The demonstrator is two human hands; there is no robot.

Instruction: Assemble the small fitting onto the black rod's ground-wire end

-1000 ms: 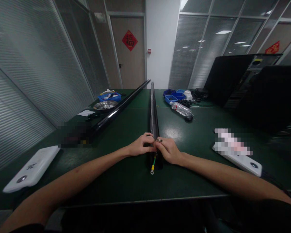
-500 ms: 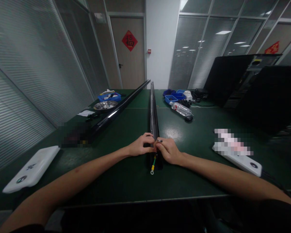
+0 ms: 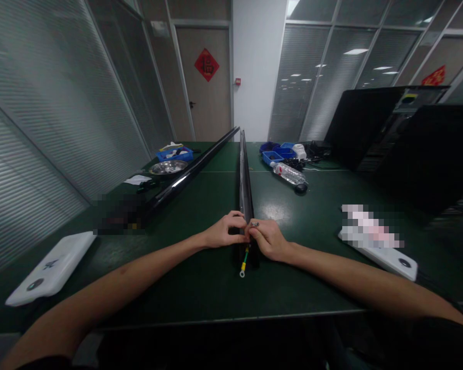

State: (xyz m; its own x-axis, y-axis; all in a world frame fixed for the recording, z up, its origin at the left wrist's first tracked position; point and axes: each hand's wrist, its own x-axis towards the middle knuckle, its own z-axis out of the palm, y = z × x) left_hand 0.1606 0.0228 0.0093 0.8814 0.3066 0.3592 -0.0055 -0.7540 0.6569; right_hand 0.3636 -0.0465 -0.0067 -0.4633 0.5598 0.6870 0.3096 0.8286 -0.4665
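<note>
A long black channel (image 3: pixel 244 177) runs away from me down the middle of the table. My left hand (image 3: pixel 228 230) is closed at its near end from the left side, thumb and fingers curled over the wall. My right hand (image 3: pixel 269 239), with a ring on one finger, grips the same end from the right. The fingertips of both hands meet there and hide whatever small part may lie between them. Just below them, a green-and-yellow wire (image 3: pixel 246 254) sticks out of the channel, ending in a ring terminal (image 3: pixel 242 273).
Another long black strip (image 3: pixel 193 169) lies slantwise on the left, near a metal bowl (image 3: pixel 168 167) and a blue tray (image 3: pixel 173 155). Rightward are blue bins (image 3: pixel 272 157), a plastic bottle (image 3: pixel 289 174) and dark equipment (image 3: pixel 370 123). White devices (image 3: pixel 54 267) flank my forearms.
</note>
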